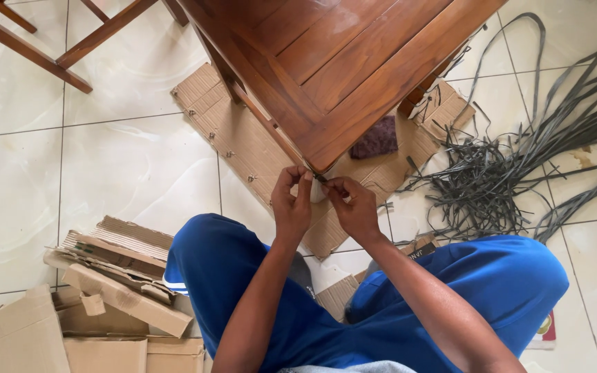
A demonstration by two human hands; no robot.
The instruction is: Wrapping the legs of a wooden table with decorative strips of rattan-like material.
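A brown wooden table (340, 62) stands over a flat sheet of cardboard (243, 145) on the tiled floor. My left hand (291, 204) and my right hand (354, 207) meet at the table's near corner. Their fingertips pinch a thin dark strip (320, 178) right under that corner. A small pale thing shows between the two hands; I cannot tell what it is. My knees in blue trousers (450, 290) are below the hands.
A tangle of dark grey strips (519, 159) lies on the floor at the right. Torn cardboard pieces (105, 290) are piled at the lower left. A dark purple cloth (376, 138) lies under the table. Wooden chair legs (50, 48) cross the top left.
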